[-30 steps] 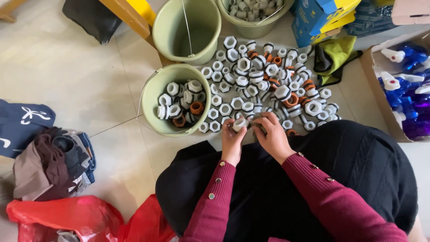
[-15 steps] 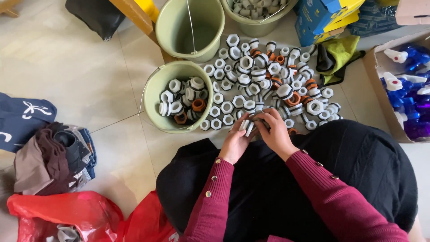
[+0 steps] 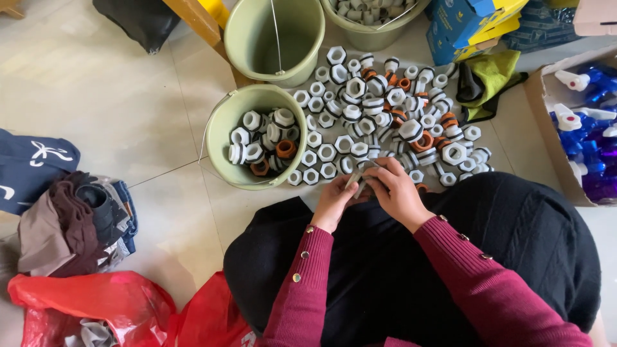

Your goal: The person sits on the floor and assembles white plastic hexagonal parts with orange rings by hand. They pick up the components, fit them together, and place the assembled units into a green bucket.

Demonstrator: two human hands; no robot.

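Note:
My left hand (image 3: pixel 334 200) and my right hand (image 3: pixel 397 193) meet just above my lap and together grip one small white plastic fitting (image 3: pixel 361 175); my fingers cover most of it. Right beyond my hands a heap of white hexagonal fittings with black rings and some orange parts (image 3: pixel 385 109) lies spread on the floor. To the left of the heap stands a pale green bucket (image 3: pixel 222 132) holding several of the same fittings. Both arms wear dark red sleeves with small buttons.
A second green bucket (image 3: pixel 244 32) with a wire handle stands behind the first, a third (image 3: pixel 379 38) with fittings at the top. Blue boxes (image 3: pixel 463 26), a yellow-green cloth (image 3: pixel 491 80), and a carton of blue spray bottles (image 3: pixel 588 122) lie right. Folded clothes (image 3: pixel 71 218) and red bags (image 3: pixel 96 308) lie left.
Both hands have drawn slightly back from the heap toward my lap and closed together around the fitting. The heap and buckets stay put.

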